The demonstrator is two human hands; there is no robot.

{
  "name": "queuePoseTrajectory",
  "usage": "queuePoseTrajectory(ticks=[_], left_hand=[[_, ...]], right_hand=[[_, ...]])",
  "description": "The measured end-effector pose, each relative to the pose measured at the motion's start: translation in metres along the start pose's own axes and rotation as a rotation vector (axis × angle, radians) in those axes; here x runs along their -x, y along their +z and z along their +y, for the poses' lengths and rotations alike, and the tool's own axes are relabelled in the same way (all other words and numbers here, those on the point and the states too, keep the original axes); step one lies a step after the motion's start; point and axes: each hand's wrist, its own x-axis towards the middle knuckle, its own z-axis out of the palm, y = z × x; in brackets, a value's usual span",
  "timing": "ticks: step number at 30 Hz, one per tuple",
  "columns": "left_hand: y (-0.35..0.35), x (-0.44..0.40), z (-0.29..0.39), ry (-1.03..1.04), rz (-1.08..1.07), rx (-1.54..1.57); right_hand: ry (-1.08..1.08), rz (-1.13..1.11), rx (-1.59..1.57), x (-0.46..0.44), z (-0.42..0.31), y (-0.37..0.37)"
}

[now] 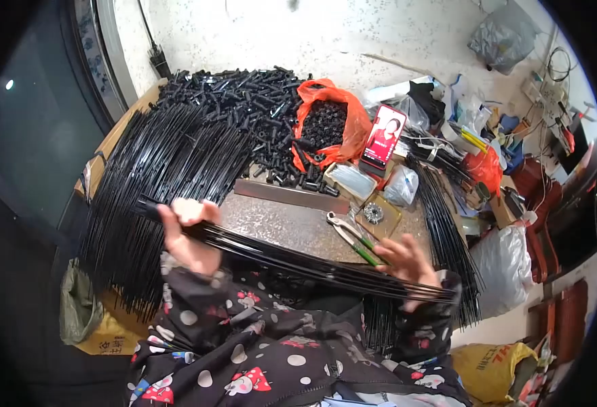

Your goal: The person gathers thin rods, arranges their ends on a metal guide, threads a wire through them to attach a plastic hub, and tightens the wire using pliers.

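Note:
My left hand (195, 237) is closed around a bundle of long thin black rods (298, 263), near the thick black end piece (150, 207) at its left. From there the bundle slants down to the right, above my lap. At its far end, my right hand (410, 263) has its fingers apart, and the rods run across its palm side and wrist. Close to the right fingers lie pincers (350, 237) with green handles on the worktable (278, 218). To the left of my left hand spreads a big heap of similar black rods (156, 159).
Behind a metal bar (290, 197) lie piled short black tubes (237, 102). An orange bag (353, 125) of small black parts, a lit phone (383, 139), a clear box (350, 182) and a tray (380, 217) stand right of them. More rods (444, 224) hang at the right edge.

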Motion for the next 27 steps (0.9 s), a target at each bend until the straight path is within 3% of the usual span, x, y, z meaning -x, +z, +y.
queuePoseTrajectory(ticks=[1,3,5,7,9,11,13,14,15,16,17,18,20,21,22,23,25,27], left_hand=[[-0.018,0.008,-0.008,-0.039,0.068,-0.014],[-0.045,0.04,-0.039,-0.206,0.239,-0.057],[-0.067,0.075,-0.067,-0.572,0.296,-0.171],[-0.113,0.099,-0.09,-0.9,0.47,-0.139],[-0.165,0.11,-0.103,-1.408,0.706,-0.297],[-0.191,0.115,-0.105,-1.591,0.729,-0.497],[-0.219,0.116,-0.107,-1.893,0.8,-0.62],[-0.223,0.113,-0.104,-1.85,0.348,-0.973],[-0.201,0.103,-0.099,-1.747,-0.271,-1.555],[-0.18,0.093,-0.094,-1.517,-0.638,-2.034],[-0.163,0.087,-0.098,-1.438,-0.437,-2.361],[-0.108,0.063,-0.093,-1.164,-0.565,-2.265],[-0.058,0.034,-0.086,-0.606,-0.615,-1.639],[-0.019,0.027,-0.083,-0.432,-0.545,-1.334],[0.016,0.02,-0.08,-0.494,-0.48,-1.126],[0.035,0.013,-0.078,-0.351,-0.589,-1.229],[0.042,0.009,-0.079,-0.217,-0.601,-1.507],[0.047,0.011,-0.08,-0.163,-0.482,-1.54]], right_hand=[[-0.149,-0.078,-0.07,-0.002,-0.01,0.005],[-0.417,0.169,-0.209,0.0,-0.024,0.013],[-0.645,0.506,-0.182,-0.012,-0.052,0.025],[-0.808,0.595,-0.047,-0.017,-0.066,0.02],[-0.841,0.781,-0.037,-0.033,-0.062,0.045],[-0.723,0.949,0.015,-0.044,-0.036,0.058],[-0.561,0.883,0.242,-0.053,-0.011,0.072],[-0.46,0.779,0.11,-0.054,-0.005,0.074],[-0.321,0.759,-0.033,-0.054,0.0,0.073],[-0.157,0.667,-0.092,-0.051,0.008,0.069],[0.003,0.573,-0.149,-0.05,0.013,0.065],[0.024,0.516,-0.145,-0.054,0.013,0.063],[0.074,0.409,-0.107,-0.061,0.012,0.061],[0.096,0.378,-0.027,-0.067,0.009,0.061],[0.143,0.411,0.005,-0.073,0.007,0.065],[0.187,0.442,0.037,-0.079,0.007,0.068],[0.118,0.464,0.189,-0.083,0.01,0.072],[0.103,0.531,0.229,-0.082,0.013,0.076]])
